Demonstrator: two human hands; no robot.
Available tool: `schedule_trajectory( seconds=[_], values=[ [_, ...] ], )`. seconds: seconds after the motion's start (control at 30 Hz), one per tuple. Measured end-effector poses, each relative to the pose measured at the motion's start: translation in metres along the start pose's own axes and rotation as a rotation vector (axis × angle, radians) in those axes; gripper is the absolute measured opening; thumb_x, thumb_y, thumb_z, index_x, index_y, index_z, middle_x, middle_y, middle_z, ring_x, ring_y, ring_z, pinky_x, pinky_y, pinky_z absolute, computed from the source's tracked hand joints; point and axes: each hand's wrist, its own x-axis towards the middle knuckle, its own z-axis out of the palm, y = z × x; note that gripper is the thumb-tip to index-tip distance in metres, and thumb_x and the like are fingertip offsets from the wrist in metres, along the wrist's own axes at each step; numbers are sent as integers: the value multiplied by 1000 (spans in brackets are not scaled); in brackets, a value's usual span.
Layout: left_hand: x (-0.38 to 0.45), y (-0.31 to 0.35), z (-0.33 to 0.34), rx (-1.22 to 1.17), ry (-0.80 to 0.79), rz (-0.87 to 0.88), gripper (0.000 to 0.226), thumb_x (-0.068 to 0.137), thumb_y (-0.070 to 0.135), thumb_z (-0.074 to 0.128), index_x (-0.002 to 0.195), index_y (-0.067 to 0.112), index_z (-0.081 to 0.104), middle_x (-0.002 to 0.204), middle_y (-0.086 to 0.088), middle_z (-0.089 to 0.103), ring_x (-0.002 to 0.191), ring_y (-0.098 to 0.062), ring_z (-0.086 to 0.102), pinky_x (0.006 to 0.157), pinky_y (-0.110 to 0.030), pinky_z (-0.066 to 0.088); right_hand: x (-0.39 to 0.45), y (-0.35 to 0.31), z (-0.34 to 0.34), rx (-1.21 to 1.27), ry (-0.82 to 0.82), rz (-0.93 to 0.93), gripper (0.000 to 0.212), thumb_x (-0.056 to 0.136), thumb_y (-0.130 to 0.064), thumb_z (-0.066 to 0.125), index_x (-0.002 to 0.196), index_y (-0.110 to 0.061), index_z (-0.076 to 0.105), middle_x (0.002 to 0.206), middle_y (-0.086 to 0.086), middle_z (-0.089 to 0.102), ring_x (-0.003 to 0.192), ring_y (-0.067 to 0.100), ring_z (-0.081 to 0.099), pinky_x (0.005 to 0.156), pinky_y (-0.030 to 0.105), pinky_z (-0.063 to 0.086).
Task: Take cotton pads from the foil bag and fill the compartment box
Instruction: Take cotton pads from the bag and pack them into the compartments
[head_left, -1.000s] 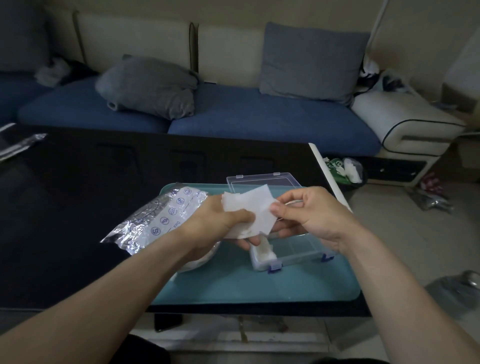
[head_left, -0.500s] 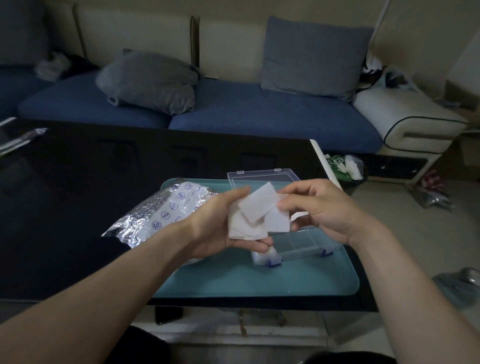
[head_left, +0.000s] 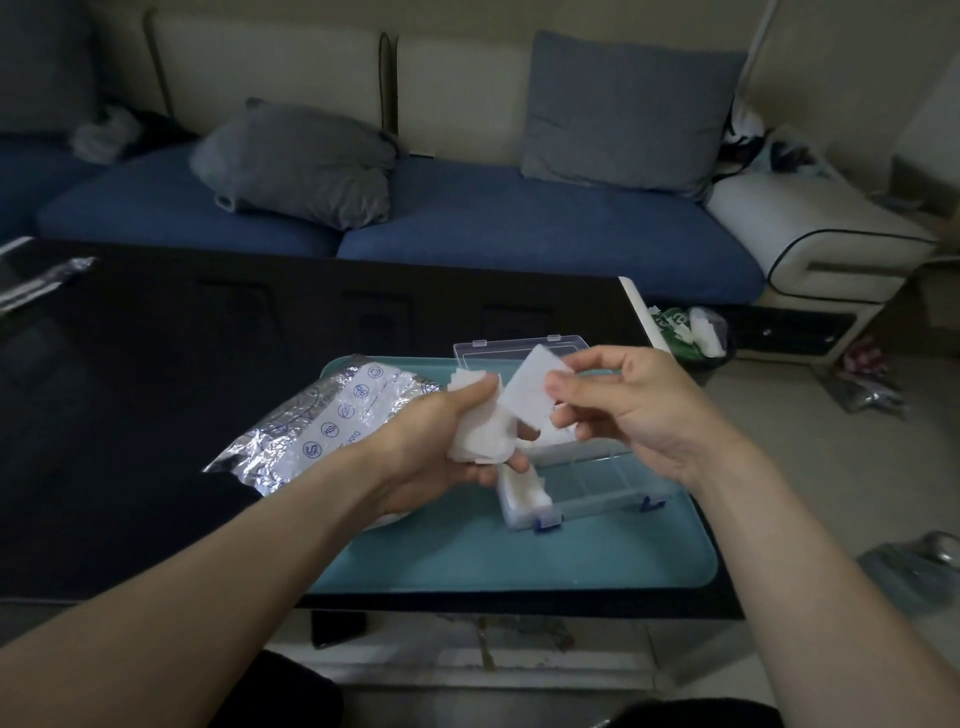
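My left hand (head_left: 431, 447) grips a small stack of white cotton pads (head_left: 480, 434) above the teal tray (head_left: 467, 561). My right hand (head_left: 623, 405) pinches a single white pad (head_left: 532, 389) between thumb and fingers, just right of the stack. Below both hands lies the clear compartment box (head_left: 597, 488) with blue clasps, its lid (head_left: 519, 347) open toward the sofa. The box's near-left compartment holds white pads (head_left: 522, 499). The silver foil bag (head_left: 322, 426) lies at the tray's left end, partly under my left wrist.
The tray sits at the right end of a black glossy table (head_left: 130, 415). A blue sofa with grey cushions (head_left: 291, 161) stands behind. A small bin (head_left: 691, 332) and clutter are on the floor to the right. A foil scrap (head_left: 47, 280) lies at far left.
My right hand has drawn one pad up and to the right, off the stack held by my left hand. The camera view shifted slightly.
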Motion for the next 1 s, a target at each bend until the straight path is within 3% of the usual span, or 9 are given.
schedule_trajectory(
  seconds=[0.13, 0.23, 0.3, 0.4, 0.5, 0.67, 0.77, 0.87, 1.0],
  values=[
    [-2, 3, 4, -64, -204, 7, 55, 101, 54, 35, 104, 14, 73, 98, -11, 68, 72, -25, 61, 51, -27, 41, -1, 6, 25, -362, 0, -120, 21, 77, -22, 87, 86, -13, 70, 63, 0, 71, 46, 6, 59, 49, 20, 47],
    [-1, 2, 7, 12, -73, 78, 40, 98, 40, 49, 94, 10, 74, 97, -13, 68, 68, -23, 64, 49, -24, 43, 5, 10, 30, -459, 198, -259, 21, 75, -28, 88, 82, -19, 69, 71, -5, 70, 58, 1, 63, 58, 20, 50],
    [-1, 1, 6, 23, -21, 110, 36, 98, 36, 51, 95, 6, 71, 94, -14, 69, 69, -24, 67, 55, -28, 49, 8, 10, 26, -467, 216, -268, 25, 76, -35, 86, 88, -21, 70, 80, -7, 67, 65, -1, 58, 64, 18, 48],
    [-2, 0, 5, -18, 19, 133, 28, 97, 28, 55, 107, 5, 67, 98, -14, 72, 77, -26, 72, 76, -37, 58, 10, 11, 15, -399, -4, -156, 24, 80, -33, 83, 99, -24, 71, 94, -3, 69, 74, 2, 59, 66, 18, 45],
    [-1, 1, 2, -75, 87, 143, 24, 96, 20, 57, 110, 2, 65, 106, -16, 73, 81, -26, 73, 76, -39, 61, 9, 14, 12, -380, -117, -117, 22, 82, -21, 82, 102, -23, 73, 94, -4, 74, 81, 7, 67, 59, 12, 44],
    [-3, 3, 5, -145, 123, 142, 19, 98, 16, 56, 103, -2, 62, 92, -21, 72, 75, -30, 73, 69, -37, 62, 9, 16, 18, -379, -13, -238, 10, 84, -13, 80, 87, -23, 78, 75, -9, 75, 74, 5, 70, 64, 19, 52],
    [-1, 3, 5, -139, 134, 157, 20, 100, 17, 53, 103, -1, 64, 91, -19, 73, 74, -27, 73, 70, -39, 63, 10, 16, 20, -355, 4, -246, 10, 83, -13, 81, 86, -22, 78, 83, -5, 77, 82, 10, 74, 82, 38, 61],
    [-1, 2, 5, -108, 122, 171, 35, 102, 17, 49, 82, 8, 77, 87, -10, 75, 73, -22, 73, 77, -41, 60, 9, 17, 23, -400, -11, -231, 4, 82, -15, 81, 86, -15, 80, 92, -6, 78, 87, 11, 74, 87, 42, 61],
    [3, -1, 3, -129, 208, 197, 25, 101, 16, 51, 106, -4, 64, 102, -21, 71, 92, -37, 68, 80, -45, 59, 9, 16, 22, -303, 67, -148, 4, 80, -12, 82, 77, -14, 81, 94, -7, 78, 88, 8, 74, 83, 33, 60]
  ],
)
